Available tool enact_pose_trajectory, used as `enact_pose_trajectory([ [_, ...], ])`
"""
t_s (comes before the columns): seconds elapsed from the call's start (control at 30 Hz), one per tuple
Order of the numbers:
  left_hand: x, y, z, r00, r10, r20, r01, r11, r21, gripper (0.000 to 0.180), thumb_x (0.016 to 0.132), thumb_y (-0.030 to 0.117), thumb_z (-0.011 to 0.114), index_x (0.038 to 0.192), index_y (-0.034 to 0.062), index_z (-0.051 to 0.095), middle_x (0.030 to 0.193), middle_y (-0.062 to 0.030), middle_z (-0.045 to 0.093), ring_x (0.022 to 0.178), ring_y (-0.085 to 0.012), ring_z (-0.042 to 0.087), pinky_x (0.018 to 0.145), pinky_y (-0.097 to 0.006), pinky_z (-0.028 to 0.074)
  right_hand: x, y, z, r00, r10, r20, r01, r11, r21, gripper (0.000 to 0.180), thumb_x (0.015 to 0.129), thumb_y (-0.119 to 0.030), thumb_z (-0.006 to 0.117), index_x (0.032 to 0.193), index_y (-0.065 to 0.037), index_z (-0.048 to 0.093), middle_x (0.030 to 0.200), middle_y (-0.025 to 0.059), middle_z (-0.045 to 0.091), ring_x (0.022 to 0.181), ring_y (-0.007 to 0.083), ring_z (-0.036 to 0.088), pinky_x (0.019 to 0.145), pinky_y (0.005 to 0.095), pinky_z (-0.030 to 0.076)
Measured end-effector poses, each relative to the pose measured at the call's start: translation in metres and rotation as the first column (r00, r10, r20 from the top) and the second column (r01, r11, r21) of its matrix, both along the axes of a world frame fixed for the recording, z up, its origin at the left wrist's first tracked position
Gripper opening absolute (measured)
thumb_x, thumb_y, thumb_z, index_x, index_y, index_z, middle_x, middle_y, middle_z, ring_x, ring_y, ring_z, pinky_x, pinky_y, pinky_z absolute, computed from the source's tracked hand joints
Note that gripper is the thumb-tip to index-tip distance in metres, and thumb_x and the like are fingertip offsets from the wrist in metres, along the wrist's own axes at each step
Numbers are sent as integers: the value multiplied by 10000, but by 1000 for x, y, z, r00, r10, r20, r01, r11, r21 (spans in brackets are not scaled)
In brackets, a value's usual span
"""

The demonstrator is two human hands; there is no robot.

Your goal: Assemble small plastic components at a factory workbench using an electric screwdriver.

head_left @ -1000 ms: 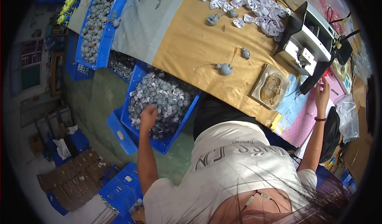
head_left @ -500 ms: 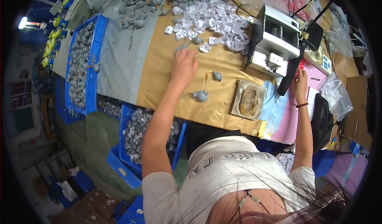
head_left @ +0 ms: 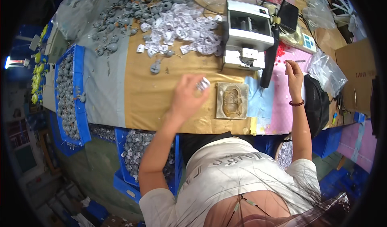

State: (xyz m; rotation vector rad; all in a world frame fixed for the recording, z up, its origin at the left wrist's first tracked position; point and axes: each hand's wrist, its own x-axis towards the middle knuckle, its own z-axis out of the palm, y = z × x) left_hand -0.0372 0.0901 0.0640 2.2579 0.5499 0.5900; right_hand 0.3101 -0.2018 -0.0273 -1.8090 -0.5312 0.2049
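Observation:
My left hand [head_left: 187, 100] is over the tan cloth, its fingers closed on a small white plastic piece [head_left: 203, 84] that shows at the fingertips. Just right of it lies a square metal mold [head_left: 232, 101] with a rounded hollow. A grey ball part [head_left: 155, 67] with a stem rests on the cloth beyond my left hand. My right hand [head_left: 295, 77] is above the pink sheet, near small red bits [head_left: 281, 51]. Its fingers are curled toward the thumb; what they hold, if anything, is too small to tell.
A heap of white plastic pieces [head_left: 181, 31] and a pile of grey balls [head_left: 137, 9] lie at the back. A white-and-grey machine [head_left: 246, 37] stands beside a black bar [head_left: 271, 61]. Blue crates [head_left: 82, 102] of grey parts are at left; a black bag [head_left: 316, 102] is at right.
The view has shifted. My left hand has come nearer from beside the piles and now has a white piece. Two grey balls seen on the cloth earlier no longer show. My right hand stays by the red bits.

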Motion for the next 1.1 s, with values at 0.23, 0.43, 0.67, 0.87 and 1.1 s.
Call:
enact_pose_trajectory([
  [0.23, 44, -99, -54, 956, -12, -295, 55, 989, 139, 438, 865, 465, 726, 998, 68, 595, 867, -111, 640, 776, -318, 679, 589, -446, 550, -109, 36, 68, 914, 316, -255, -316, 948, 44, 82, 918, -5, 705, 998, -8, 686, 934, 11, 700, 813, 69, 639, 733, 222, 514],
  [0.43, 28, -85, -42, 968, -153, -200, 186, 969, 160, 460, 799, 345, 792, 1178, 140, 630, 1008, -88, 570, 978, -306, 560, 784, -430, 510, -154, 43, 54, 821, 551, 150, -544, 834, -86, 157, 816, -31, 797, 930, -33, 690, 884, 65, 669, 772, 192, 649, 701, 304, 516],
  [0.67, 21, -88, -52, 989, -94, -114, 94, 996, -2, 397, 784, 132, 793, 1149, 116, 638, 1150, -115, 534, 1083, -342, 501, 930, -444, 449, -167, 74, 36, 536, 618, 575, -557, 771, -309, 221, 775, -105, 796, 943, -78, 655, 932, 55, 655, 887, 259, 617, 805, 377, 487],
  [0.87, -33, -70, -55, 964, 264, -21, -246, 923, 297, 416, 793, 166, 790, 1168, 95, 626, 1229, -138, 536, 1155, -370, 473, 990, -543, 381, -173, 70, 27, 426, 666, 612, -519, 734, -438, 295, 750, -120, 794, 1015, -68, 676, 1046, 72, 652, 995, 279, 607, 840, 400, 487],
  [1.1, -65, -31, -87, 960, 247, -131, -211, 947, 242, 304, 848, 134, 704, 1141, 77, 647, 1142, -131, 620, 1092, -354, 574, 922, -464, 460, -180, 65, 26, 478, 681, 555, -486, 731, -479, 354, 748, -60, 796, 1077, -63, 666, 1108, 108, 644, 1013, 325, 598, 865, 435, 484],
])
